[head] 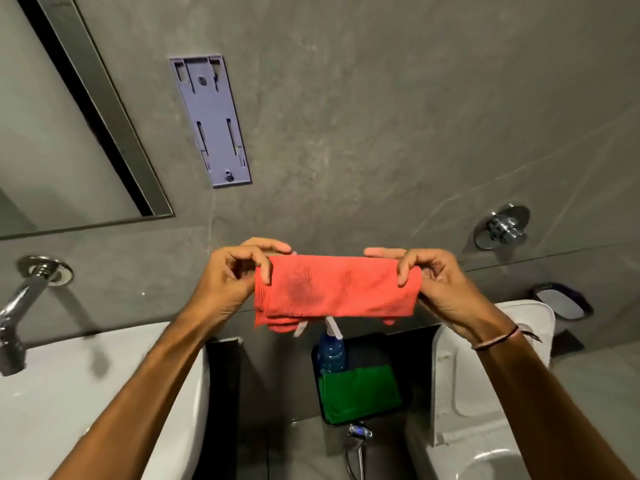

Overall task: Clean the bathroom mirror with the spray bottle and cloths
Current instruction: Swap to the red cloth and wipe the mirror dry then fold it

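A red cloth [336, 289], folded into a wide band with dark smudges, is stretched between my hands in front of the grey wall. My left hand [232, 271] pinches its left end and my right hand [436, 282] pinches its right end. Below the cloth a blue spray bottle [331, 353] stands in a black tray [407, 396], its white nozzle partly hidden behind the cloth's lower edge. A folded green cloth [360, 393] lies in the same tray. The mirror [52, 140] with its dark frame hangs at the upper left.
A white sink [86, 393] with a chrome tap [20, 306] is at the lower left. A white toilet tank [485, 375] stands at the right, a chrome wall valve [502, 225] above it. A lilac plastic mounting plate [211, 119] is fixed on the wall.
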`<state>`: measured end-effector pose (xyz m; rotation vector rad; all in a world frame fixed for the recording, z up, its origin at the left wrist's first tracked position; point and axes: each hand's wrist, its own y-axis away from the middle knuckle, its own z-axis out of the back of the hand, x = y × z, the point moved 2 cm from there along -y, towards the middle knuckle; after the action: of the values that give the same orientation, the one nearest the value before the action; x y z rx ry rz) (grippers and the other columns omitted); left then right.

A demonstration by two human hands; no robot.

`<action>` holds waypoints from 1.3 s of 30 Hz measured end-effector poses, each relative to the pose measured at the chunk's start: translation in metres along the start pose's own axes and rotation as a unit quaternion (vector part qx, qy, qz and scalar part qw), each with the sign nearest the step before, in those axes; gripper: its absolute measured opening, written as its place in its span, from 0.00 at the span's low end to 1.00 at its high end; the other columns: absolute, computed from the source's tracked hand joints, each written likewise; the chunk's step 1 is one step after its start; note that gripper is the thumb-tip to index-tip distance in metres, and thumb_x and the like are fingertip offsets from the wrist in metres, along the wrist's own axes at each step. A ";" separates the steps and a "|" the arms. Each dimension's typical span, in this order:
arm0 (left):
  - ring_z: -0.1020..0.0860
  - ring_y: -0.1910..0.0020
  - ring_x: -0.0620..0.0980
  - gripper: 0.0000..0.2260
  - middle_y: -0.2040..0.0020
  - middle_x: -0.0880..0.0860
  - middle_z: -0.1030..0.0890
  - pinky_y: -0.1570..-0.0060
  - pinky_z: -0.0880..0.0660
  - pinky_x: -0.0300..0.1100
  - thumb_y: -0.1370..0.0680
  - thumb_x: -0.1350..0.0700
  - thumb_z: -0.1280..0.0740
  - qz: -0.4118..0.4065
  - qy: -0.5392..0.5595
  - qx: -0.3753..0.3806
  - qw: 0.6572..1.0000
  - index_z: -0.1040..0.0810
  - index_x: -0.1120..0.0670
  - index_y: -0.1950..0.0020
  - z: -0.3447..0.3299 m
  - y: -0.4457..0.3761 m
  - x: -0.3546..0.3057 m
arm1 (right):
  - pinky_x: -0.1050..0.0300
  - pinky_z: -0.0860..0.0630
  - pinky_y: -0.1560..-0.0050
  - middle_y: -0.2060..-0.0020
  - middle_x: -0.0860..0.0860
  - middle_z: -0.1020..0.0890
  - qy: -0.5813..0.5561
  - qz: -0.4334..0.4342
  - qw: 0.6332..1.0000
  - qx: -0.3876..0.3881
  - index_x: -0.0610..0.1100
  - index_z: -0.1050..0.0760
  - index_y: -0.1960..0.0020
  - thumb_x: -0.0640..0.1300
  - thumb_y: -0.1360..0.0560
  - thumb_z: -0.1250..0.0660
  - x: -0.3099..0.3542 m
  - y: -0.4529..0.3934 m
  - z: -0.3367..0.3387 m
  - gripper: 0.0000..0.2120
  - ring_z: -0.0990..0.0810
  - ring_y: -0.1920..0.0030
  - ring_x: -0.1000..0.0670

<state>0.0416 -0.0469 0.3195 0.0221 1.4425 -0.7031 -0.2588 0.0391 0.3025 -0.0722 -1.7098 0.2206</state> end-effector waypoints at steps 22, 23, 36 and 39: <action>0.25 0.60 0.58 0.27 0.58 0.55 0.24 0.61 0.28 0.47 0.30 0.59 0.25 0.083 -0.401 0.086 0.908 0.33 0.50 0.35 -0.114 -0.071 0.046 | 0.52 0.22 0.53 0.50 0.35 0.17 0.032 -0.321 0.946 -0.009 0.31 0.22 0.37 0.31 0.22 0.31 -0.115 -0.016 0.020 0.14 0.20 0.54 0.43; 0.23 0.57 0.62 0.27 0.55 0.57 0.22 0.59 0.25 0.50 0.28 0.57 0.29 0.050 -0.434 0.099 0.894 0.35 0.50 0.32 -0.123 -0.068 0.037 | 0.53 0.23 0.57 0.54 0.38 0.17 0.020 -0.319 0.947 -0.024 0.32 0.21 0.40 0.31 0.21 0.34 -0.114 -0.021 0.014 0.11 0.21 0.57 0.43; 0.18 0.57 0.47 0.15 0.54 0.50 0.17 0.52 0.20 0.45 0.28 0.64 0.23 0.142 -0.189 0.064 0.970 0.22 0.50 0.47 -0.132 -0.022 0.063 | 0.49 0.23 0.42 0.47 0.37 0.19 -0.217 -0.294 0.930 -0.043 0.33 0.21 0.38 0.39 0.25 0.31 -0.128 -0.018 0.014 0.17 0.20 0.50 0.42; 0.23 0.47 0.46 0.22 0.45 0.49 0.20 0.43 0.25 0.44 0.31 0.56 0.18 0.180 -0.267 0.025 0.946 0.22 0.53 0.40 -0.108 -0.023 0.087 | 0.47 0.18 0.47 0.46 0.33 0.19 -0.174 -0.300 0.936 -0.069 0.30 0.22 0.37 0.39 0.21 0.33 -0.134 -0.014 0.018 0.16 0.18 0.53 0.41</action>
<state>-0.0680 -0.0571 0.2322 0.1232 0.8659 -0.3995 -0.2553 0.0003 0.1725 0.4056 -2.0111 -0.3629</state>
